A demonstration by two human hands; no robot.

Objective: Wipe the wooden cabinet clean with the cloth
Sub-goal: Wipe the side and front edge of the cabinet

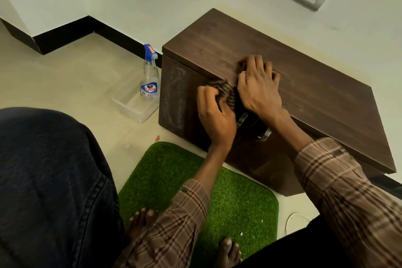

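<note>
A person squats on the floor in front of a low wooden cabinet (293, 85) that stands vs. the white wall. The checked cloth (226, 91) is up at the top front edge of the cabinet, bunched btw. both hands. The left hand (215, 115) has its grip closed round the cloth from the near side, fingers curled into the folds. The right hand (258, 89) lies over the top edge w/ fingers bent; it touches the cloth, but I can't tell if it grips it or just presses on the wood.

The far-left part of the front door looks dull and streaky w/ white haze, so that bit seems not clean yet. I think the job is only partly done.

To do this step well: spread the cloth flat, don't keep it in a ball, so more of it rubs the wood. Push firm, go along the grain, overlap each stroke. Work round the two metal handles (242, 119) just below the hands.

A Colin spray bottle (149, 76) stands on the floor just left of the cabinet, beside a clear plastic tray (132, 102). A green grass mat (195, 185) lies near the bare feet.
</note>
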